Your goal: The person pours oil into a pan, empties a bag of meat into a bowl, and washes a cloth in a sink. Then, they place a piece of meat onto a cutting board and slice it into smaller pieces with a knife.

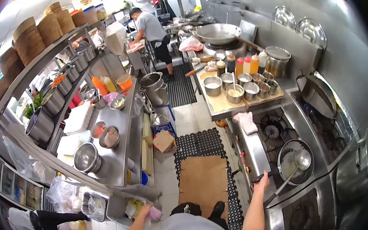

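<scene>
At the stove front, my right hand (262,181) is closed around the dark end of a handle, beside a wok (283,169). A metal ladle (303,159) rests in that wok, its long shaft slanting over the rim. Low in the view, my left hand (145,210) is closed next to a pink cloth (155,213) that bulges out from it. Just left of that hand is a grey bin (116,207) with yellowish and green scraps inside.
Sauce bottles and metal ingredient bowls stand on a board (219,101) ahead. A steel counter (118,153) with bowls runs along the left. Cardboard (202,179) lies on the floor mat. A person (151,30) bends over a far counter; another person's legs (61,218) show lower left.
</scene>
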### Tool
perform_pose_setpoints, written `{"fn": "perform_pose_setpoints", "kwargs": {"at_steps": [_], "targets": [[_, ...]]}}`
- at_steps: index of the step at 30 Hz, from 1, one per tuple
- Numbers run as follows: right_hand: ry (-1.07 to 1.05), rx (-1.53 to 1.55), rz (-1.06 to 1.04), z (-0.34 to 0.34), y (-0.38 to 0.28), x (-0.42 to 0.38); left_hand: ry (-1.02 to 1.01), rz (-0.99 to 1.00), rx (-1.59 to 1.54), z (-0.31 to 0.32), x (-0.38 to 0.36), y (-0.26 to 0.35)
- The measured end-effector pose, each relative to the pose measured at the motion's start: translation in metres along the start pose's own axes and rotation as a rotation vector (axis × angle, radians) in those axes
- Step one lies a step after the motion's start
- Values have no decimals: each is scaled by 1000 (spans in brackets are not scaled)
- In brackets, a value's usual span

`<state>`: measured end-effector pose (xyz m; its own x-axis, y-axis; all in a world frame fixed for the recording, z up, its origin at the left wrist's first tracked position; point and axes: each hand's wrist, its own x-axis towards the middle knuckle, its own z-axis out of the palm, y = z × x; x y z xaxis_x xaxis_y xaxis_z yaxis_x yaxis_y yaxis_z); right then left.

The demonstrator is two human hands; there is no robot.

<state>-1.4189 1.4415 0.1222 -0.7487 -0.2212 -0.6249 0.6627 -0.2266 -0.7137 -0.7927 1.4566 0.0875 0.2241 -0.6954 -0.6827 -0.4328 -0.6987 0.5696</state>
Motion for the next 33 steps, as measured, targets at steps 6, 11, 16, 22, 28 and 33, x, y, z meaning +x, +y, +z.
{"fn": "perform_pose_setpoints", "kwargs": {"at_steps": [6,11,16,22,28,33], "targets": [[435,-405,-456,-7,14,-33,-150,-387,-277,-8,40,-37],[402,-407,-429,-36,-36,-94,-349,-178,112,-12,29,82],[539,-518,-463,-91,-36,-106,-500,-117,135,-7,69,148],[671,-556,-473,-165,-52,-127,-593,-102,53,2,80,181],[724,-470,-511,-230,-61,-124,-636,-109,-77,9,73,183],[748,-440,-462,-280,-47,-97,-543,-118,-260,6,41,171]]}}
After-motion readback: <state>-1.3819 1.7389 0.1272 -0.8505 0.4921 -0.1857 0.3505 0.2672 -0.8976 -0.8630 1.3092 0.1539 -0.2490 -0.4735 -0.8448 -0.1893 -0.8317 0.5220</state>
